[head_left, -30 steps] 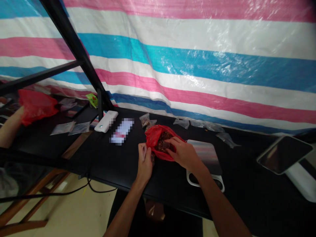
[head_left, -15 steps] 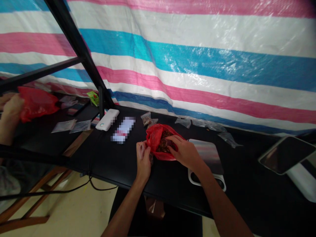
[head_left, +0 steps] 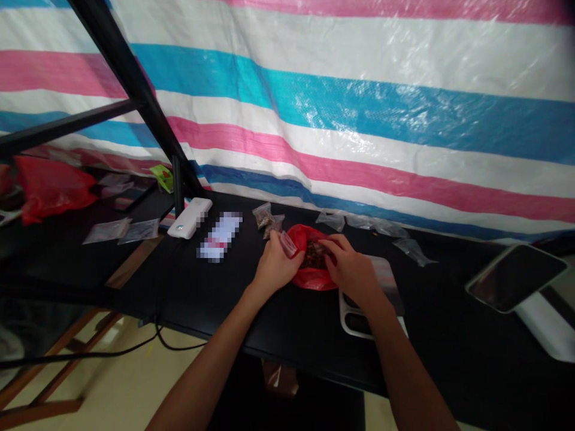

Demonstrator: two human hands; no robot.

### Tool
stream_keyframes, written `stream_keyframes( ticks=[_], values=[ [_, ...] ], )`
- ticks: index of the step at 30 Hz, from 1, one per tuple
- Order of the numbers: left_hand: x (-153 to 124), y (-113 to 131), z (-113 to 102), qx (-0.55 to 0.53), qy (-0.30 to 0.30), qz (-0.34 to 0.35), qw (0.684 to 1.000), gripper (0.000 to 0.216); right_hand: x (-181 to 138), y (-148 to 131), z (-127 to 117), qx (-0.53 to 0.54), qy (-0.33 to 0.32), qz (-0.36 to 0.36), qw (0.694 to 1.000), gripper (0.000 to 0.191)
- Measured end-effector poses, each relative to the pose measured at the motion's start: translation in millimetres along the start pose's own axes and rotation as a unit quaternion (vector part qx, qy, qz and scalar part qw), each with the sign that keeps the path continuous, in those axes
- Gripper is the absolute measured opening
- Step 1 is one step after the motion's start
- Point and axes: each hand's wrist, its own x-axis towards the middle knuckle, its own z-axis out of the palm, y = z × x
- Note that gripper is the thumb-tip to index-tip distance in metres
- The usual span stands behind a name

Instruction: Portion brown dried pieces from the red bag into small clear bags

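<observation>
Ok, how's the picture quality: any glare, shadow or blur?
Head view: glare speckles the striped sheet; head view: black table dim, contents of the near red bag murky; head view: far-left red bag soft.

Sheet [head_left: 314,84] shows pink, white, blue stripes. Bag [head_left: 317,279] is red, contents [head_left: 315,258] brown. Surface [head_left: 211,299]: black. Packet [head_left: 162,178]: green.

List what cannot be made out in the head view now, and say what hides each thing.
Head view:
Scale: partly covered by the right forearm.
Small clear bag: partly hidden by the left hand.
Brown bits in the near red bag: too small to identify.
Phone-like slab: face pixelated.
Far red bag: contents hidden by its plastic.
</observation>
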Motion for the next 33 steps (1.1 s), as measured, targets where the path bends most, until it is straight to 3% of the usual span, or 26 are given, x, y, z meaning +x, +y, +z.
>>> stream_keyframes(
  ticks=[2, 4, 6, 10, 13, 19, 23, 28, 30, 33],
  values=[
    [14.6, 3.4, -2.8, -0.001, -0.081, 0.029, 0.996, 0.027, 0.9, 0.2, 1.3, 0.015, -0.001, -0.004, 1.0, 0.038],
    [24.6, 1.2, -7.1, -0.02, -0.111, 0.072, 0.991, 0.023, 1.6, 2.6, -0.1, 0.028, -0.001, 0.0, 1.0, 0.038],
    [29.3, -6.5, -11.6, -0.029, -0.094, 0.098, 0.99, 0.021, 1.8, 5.9, -3.6, 0.038, 0.002, 0.009, 0.999, 0.036],
    [26.5, -26.3, -14.0, -0.01, 0.027, 0.084, 0.996, 0.019, 0.7, 6.9, -8.2, 0.043, -0.03, -0.002, 0.999, 0.034],
    [21.6, -32.4, -9.4, 0.003, 0.059, 0.076, 0.995, 0.017, 0.0, 1.7, -5.5, 0.03, -0.057, -0.012, 0.998, 0.036],
    [20.6, -26.1, -7.2, -0.019, 0.013, 0.042, 0.999, 0.015, 1.9, -1.1, 0.0, 0.059, -0.05, 0.004, 0.997, 0.026],
    [19.3, -22.2, -9.1, 0.004, 0.015, 0.024, 1.0, 0.014, 4.0, 1.4, 2.5, 0.108, -0.024, 0.012, 0.994, 0.019],
    [16.8, -21.5, -7.2, 0.002, -0.022, 0.057, 0.998, 0.025, 5.3, 2.9, 7.8, 0.11, 0.001, 0.031, 0.993, 0.008],
    [17.0, -23.6, -6.4, -0.013, -0.051, 0.092, 0.994, 0.03, 6.2, 4.3, 6.5, 0.099, -0.028, 0.037, 0.994, 0.012],
    [17.3, -27.3, -5.7, -0.03, -0.073, 0.152, 0.985, 0.029, 9.5, 5.7, -1.7, 0.073, -0.073, 0.022, 0.994, 0.035]
  ],
)
